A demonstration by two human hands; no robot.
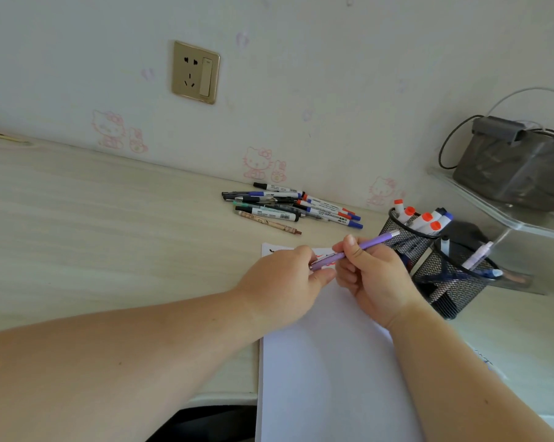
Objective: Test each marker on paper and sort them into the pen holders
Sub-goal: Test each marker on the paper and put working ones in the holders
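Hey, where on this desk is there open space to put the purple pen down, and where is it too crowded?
Bare desktop lies left of the pile of markers and the paper, back to the wall. Crowded: the right side, where two mesh pen holders stand touching, and the paper's top, where both hands hold the purple pen.

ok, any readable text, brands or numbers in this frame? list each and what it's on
None can be read.
Markers in the pile: white barrels carry printed labels and barcodes, too small and blurred to read.
Purple pen held in both hands: no legible print.
Paper: red and black test scribbles at its far edge, not words.
Wall socket: no lettering visible.
Wall: faint pink cartoon cat drawings, no text.
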